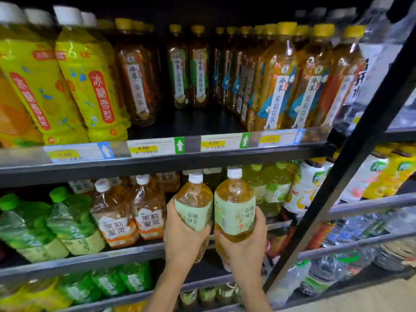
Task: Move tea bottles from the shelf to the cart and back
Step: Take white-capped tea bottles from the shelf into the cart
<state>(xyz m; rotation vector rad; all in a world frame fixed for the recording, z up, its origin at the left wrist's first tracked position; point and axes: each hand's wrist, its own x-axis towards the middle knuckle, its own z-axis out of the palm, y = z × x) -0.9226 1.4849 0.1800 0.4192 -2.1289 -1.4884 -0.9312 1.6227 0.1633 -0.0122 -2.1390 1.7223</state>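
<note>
The left hand (pixel 183 237) is clamped around the lower half of a clear plastic tea bottle with a pale green label and white cap (pixel 193 206). The right hand (pixel 244 244) grips a matching second bottle (pixel 234 208) just beside it. Both bottles are upright at the front of the dark metal shelf (pixel 112 257), next to orange-labelled tea bottles (pixel 148 212). They are possibly lifted clear of it, but the hands hide their bases.

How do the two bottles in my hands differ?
The left bottle, gripped by the left hand, fills less of the frame than the right bottle. The right hand leaves tea showing below the right bottle's label; fingers cover that on the left bottle. Both: white caps, pale green labels.
</note>
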